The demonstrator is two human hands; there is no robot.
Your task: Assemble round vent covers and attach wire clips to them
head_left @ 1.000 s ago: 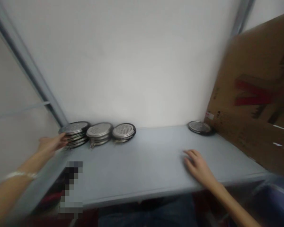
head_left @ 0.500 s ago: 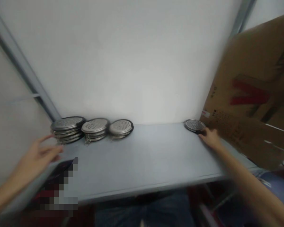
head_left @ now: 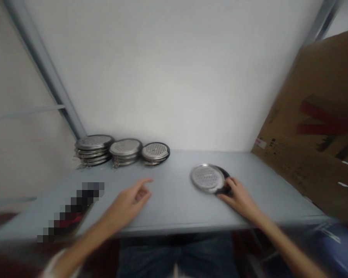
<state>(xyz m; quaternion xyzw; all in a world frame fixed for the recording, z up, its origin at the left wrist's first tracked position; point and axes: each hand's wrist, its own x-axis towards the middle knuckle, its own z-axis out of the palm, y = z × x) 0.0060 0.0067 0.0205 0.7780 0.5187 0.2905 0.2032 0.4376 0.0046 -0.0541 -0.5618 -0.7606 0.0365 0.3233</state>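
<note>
My right hand (head_left: 234,195) grips the black edge of a round perforated metal disc (head_left: 208,177). The disc appears slightly tilted above the grey table, though I cannot tell whether it touches the top. My left hand (head_left: 135,199) is over the front middle of the table, empty, with thumb and index finger apart. Beyond it along the wall are similar black-edged discs in three stacks: a tall stack (head_left: 95,150) at the left, a lower stack (head_left: 125,152) beside it, and a small stack (head_left: 156,153) at the right end. Small chains hang from their near sides.
A big cardboard box (head_left: 316,127) with red print stands on the right. A white wall (head_left: 179,77) closes off the back of the grey table (head_left: 174,208). A dark, pixelated item (head_left: 78,208) lies at the front left. Metal posts rise at both sides.
My right hand has brought the disc from the back right beside the box toward the middle front. My left hand has moved right, away from the tall stack. The view has shifted slightly.
</note>
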